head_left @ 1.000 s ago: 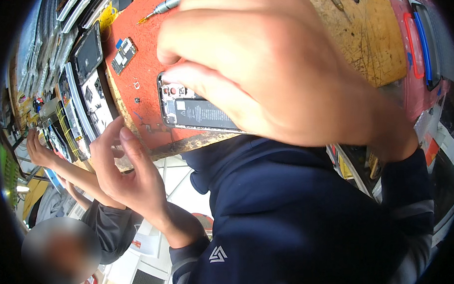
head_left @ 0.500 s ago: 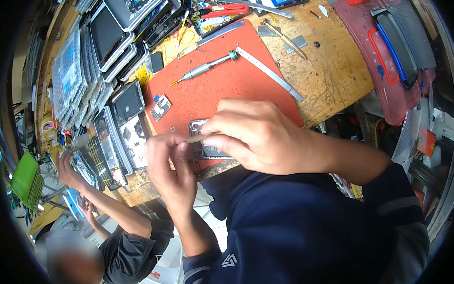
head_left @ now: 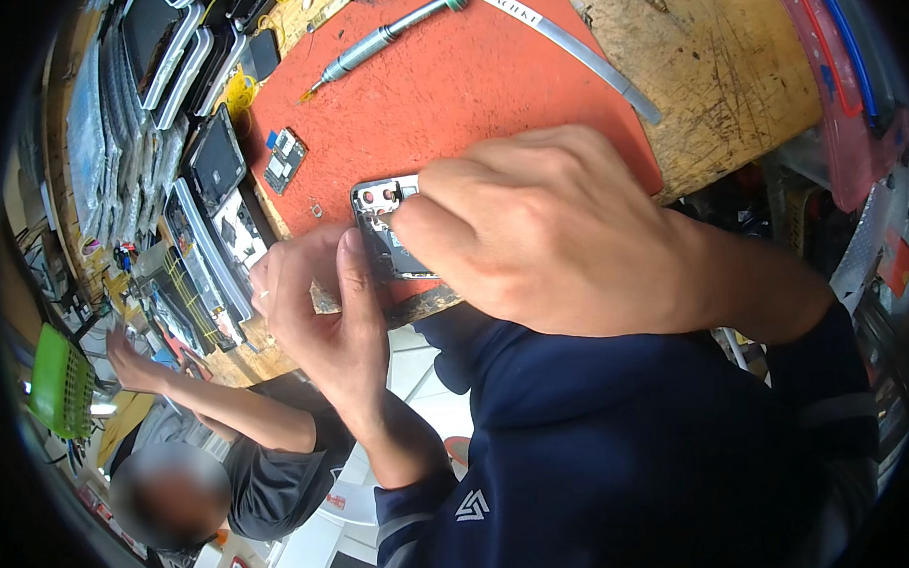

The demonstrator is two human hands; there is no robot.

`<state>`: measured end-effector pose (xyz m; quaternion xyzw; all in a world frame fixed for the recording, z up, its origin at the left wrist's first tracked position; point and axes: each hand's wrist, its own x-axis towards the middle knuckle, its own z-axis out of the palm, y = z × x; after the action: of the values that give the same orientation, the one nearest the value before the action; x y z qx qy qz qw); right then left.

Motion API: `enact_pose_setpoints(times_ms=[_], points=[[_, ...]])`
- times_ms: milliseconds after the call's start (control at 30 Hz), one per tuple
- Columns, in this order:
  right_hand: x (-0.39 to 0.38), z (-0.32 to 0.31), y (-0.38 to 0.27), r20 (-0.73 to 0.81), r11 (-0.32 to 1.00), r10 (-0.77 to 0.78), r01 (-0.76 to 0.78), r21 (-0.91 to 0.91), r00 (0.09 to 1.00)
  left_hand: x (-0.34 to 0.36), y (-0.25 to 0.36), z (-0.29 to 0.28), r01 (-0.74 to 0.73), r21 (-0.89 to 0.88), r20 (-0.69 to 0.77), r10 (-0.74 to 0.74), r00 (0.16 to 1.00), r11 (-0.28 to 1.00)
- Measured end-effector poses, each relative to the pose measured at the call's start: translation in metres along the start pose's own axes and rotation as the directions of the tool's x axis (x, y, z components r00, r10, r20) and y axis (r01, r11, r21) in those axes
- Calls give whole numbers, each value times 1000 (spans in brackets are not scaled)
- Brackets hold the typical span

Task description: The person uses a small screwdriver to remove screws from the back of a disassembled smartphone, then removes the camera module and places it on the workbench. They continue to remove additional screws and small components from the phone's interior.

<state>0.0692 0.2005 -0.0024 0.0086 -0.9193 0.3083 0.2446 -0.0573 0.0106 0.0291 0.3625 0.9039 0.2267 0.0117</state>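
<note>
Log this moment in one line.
right hand over opened phone | left hand at its left end | grips unclear | circuit board on red mat | screwdriver on mat

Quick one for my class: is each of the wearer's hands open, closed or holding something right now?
Left hand: partly curled by the opened phone; cannot tell whether it holds anything.
Right hand: curled over the phone; its grip is hidden.

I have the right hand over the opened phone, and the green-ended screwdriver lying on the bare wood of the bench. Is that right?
Not quite: the surface is wrong. The head view shows the green-ended screwdriver lying on the red mat. The right hand is over the opened phone, as you said.
</note>
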Motion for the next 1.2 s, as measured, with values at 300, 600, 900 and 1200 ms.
enact_pose_setpoints(times_ms=[300,600,900,1200], points=[[4,5,7,8,999,-22,22,32,1000,5,4,2,59,-42,51,-57,997,997],[4,12,6,-8,1000,-29,29,1,1000,8,8,-2,103,-73,99,-95,990,992],[3,12,6,-17,999,-33,33,-5,999,8,5,-2,130,-140,120,-114,986,982],[3,9,6,-9,1000,-29,29,-3,1000,10,4,-4,122,-117,126,-107,986,986]])
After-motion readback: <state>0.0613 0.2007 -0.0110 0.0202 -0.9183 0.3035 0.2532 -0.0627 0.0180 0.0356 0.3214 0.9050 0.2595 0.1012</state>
